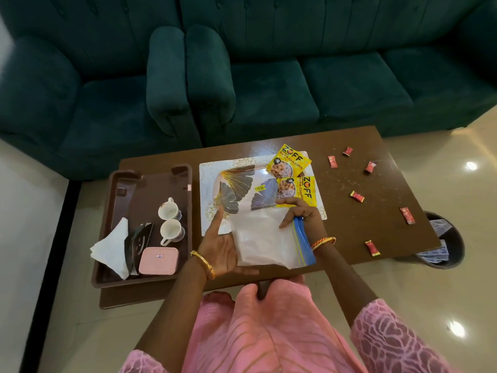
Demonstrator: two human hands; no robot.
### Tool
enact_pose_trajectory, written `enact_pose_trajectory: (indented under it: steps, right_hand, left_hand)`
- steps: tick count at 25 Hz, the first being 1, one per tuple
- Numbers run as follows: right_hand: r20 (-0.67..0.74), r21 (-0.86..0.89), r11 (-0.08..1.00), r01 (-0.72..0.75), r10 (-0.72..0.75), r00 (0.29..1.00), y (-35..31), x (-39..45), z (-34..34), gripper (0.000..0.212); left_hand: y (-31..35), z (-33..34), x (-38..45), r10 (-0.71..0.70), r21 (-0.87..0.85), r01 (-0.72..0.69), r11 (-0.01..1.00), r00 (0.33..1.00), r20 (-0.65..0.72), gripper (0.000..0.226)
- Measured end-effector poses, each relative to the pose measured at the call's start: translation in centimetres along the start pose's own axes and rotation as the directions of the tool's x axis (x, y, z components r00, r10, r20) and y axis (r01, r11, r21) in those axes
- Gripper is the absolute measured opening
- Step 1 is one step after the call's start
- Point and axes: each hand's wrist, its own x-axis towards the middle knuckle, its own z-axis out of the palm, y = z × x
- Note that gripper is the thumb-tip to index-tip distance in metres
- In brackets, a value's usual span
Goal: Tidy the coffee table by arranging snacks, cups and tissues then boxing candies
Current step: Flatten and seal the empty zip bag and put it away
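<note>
A clear zip bag (265, 242) with a blue seal strip and white contents lies at the table's near edge. My left hand (222, 247) lies palm up with straight fingers against the bag's left side. My right hand (301, 212) pinches the lower of two yellow snack packets (295, 190), its fingers resting on the bag's top. The other yellow packet (289, 164) lies on a white tray (212, 170) with leaf patterns. Several red candies (357, 196) lie scattered on the right of the brown coffee table (349, 235). Two cups (172, 220), white tissues (113, 247) and a pink box (159, 260) sit in a brown tray (150, 184) on the left.
A dark green sofa (269, 63) stands right behind the table. A dark bin (443, 243) with papers sits on the floor by the table's right end. Crumbs dot the table among the candies. A dark patterned holder (138, 242) stands beside the tissues.
</note>
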Motion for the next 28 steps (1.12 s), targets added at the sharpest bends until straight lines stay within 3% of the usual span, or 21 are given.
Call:
enact_pose_trajectory:
  steps: [4, 7, 9, 10, 13, 16, 18, 21, 24, 28]
  right_hand:
    - [-0.049, -0.023, 0.999, -0.042, 0.041, 0.998, 1.5, -0.2, -1.2, 0.035]
    - [-0.153, 0.156, 0.974, -0.167, 0.191, 0.970, 2.2, -0.5, -3.7, 0.025]
    - [-0.213, 0.402, 0.881, -0.252, 0.357, 0.910, 2.5, -1.5, -5.2, 0.026]
    - [-0.171, 0.490, 0.822, -0.289, 0.416, 0.893, 2.6, -1.9, -5.7, 0.027]
    - [-0.045, 0.523, 0.772, -0.361, 0.448, 0.893, 3.8, -2.7, -7.6, 0.020]
    - [0.054, 0.598, 0.671, -0.438, 0.511, 0.858, 5.5, -3.2, -11.1, 0.032]
    - [0.104, 0.628, 0.629, -0.458, 0.515, 0.851, 6.3, -3.5, -14.3, 0.045]
    - [0.153, 0.589, 0.663, -0.461, 0.469, 0.870, 7.3, -3.6, -20.0, 0.058]
    - [-0.060, 0.581, 0.697, -0.421, 0.552, 0.832, 8.8, -3.8, -27.4, 0.070]
    - [-0.311, 0.584, 0.735, -0.346, 0.595, 0.741, 11.2, -4.6, -37.0, 0.056]
  left_hand:
    - [0.0, 0.8, 2.4, 0.082, 0.276, -0.037, 0.961, 0.985, -0.153, 0.038]
    - [0.9, 1.9, 4.0, 0.130, 0.327, -0.038, 0.944, 0.956, -0.264, 0.014]
    - [1.4, 2.8, 5.4, 0.086, 0.306, 0.016, 0.952, 0.945, -0.317, 0.017]
    - [1.4, 3.3, 6.2, 0.063, 0.290, 0.040, 0.956, 0.940, -0.337, 0.019]
    - [1.2, 5.5, 9.6, 0.088, 0.377, 0.086, 0.922, 0.902, -0.422, 0.018]
    - [0.7, 8.1, 13.8, 0.229, 0.596, 0.118, 0.794, 0.851, -0.473, 0.021]
    - [0.0, 10.1, 17.4, 0.296, 0.736, 0.147, 0.661, 0.850, -0.435, 0.027]
    - [-1.0, 14.4, 23.0, 0.358, 0.812, 0.184, 0.553, 0.828, -0.432, 0.035]
    - [-2.5, 19.4, 29.0, 0.335, 0.797, 0.234, 0.557, 0.815, -0.473, 0.036]
    - [-4.9, 26.2, 36.8, 0.155, 0.775, 0.259, 0.577, 0.896, -0.415, 0.054]
